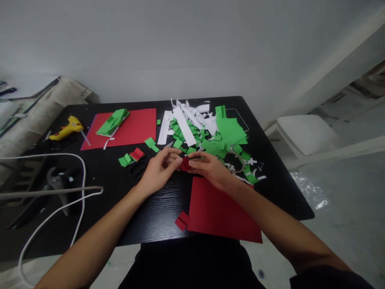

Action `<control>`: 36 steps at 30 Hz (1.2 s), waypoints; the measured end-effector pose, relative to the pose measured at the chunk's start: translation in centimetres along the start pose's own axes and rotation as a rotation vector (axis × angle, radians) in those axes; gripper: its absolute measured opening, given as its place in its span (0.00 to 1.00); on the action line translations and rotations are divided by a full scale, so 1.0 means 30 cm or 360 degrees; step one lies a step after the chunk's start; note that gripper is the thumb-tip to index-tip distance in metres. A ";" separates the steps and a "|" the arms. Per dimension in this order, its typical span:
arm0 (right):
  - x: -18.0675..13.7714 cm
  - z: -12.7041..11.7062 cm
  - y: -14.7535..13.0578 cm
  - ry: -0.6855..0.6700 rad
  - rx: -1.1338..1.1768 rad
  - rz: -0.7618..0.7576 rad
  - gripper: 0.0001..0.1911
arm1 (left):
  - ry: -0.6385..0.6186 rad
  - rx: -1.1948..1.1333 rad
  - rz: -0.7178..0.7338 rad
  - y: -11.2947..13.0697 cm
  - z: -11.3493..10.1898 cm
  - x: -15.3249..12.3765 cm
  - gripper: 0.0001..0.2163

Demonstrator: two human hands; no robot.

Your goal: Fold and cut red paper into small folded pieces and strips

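Observation:
Both my hands meet over the middle of the black table (156, 216), pinching a small folded piece of red paper (185, 163). My left hand (159, 170) grips it from the left with fingers curled. On the other side, my right hand (209, 167) presses it with thumb and fingers together. A large red sheet (219, 212) lies under my right wrist, with small red pieces (182, 220) at its left corner. Black scissors (138, 167) lie just left of my left hand.
A heap of green and white paper scraps (204, 130) covers the far middle. Another red sheet (132, 126) carries folded green paper (112, 122). A yellow glue gun (66, 128) lies far left, near a white cable (75, 188). A tape ring (234, 160) sits right. Small green and red pieces (130, 157) lie nearby.

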State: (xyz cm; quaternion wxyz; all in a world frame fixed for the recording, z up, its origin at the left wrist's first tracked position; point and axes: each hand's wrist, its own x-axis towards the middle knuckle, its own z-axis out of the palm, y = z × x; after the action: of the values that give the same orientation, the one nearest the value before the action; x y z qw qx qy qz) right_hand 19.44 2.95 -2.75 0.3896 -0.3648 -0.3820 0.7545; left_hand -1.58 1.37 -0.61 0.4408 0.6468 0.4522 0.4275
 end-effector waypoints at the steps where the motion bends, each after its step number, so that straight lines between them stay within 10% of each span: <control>1: 0.002 -0.002 0.002 0.0009 0.0001 -0.0009 0.21 | -0.0027 -0.0080 -0.0039 -0.002 -0.001 0.002 0.10; 12: -0.019 0.021 -0.017 -0.0097 0.0143 0.0139 0.21 | -0.0001 -0.0018 -0.0178 0.002 -0.029 0.011 0.13; 17: -0.011 0.020 -0.024 0.0047 0.0245 0.0091 0.22 | -0.0124 0.1175 -0.0180 0.027 -0.113 0.019 0.09; 22: -0.003 0.014 -0.046 0.0120 0.0310 0.0006 0.20 | -0.0366 0.2090 -0.0695 0.075 -0.212 0.009 0.11; 36: -0.008 0.024 -0.054 0.0218 0.0349 -0.0089 0.18 | -0.0565 0.2091 -0.0855 0.077 -0.241 0.008 0.15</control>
State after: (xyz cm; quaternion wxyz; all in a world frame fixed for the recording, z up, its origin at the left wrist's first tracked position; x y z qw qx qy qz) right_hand 19.44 3.17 -0.98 0.4732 -0.3598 -0.2799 0.7538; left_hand -7.91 2.45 3.40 0.1183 0.7041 0.6802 -0.1661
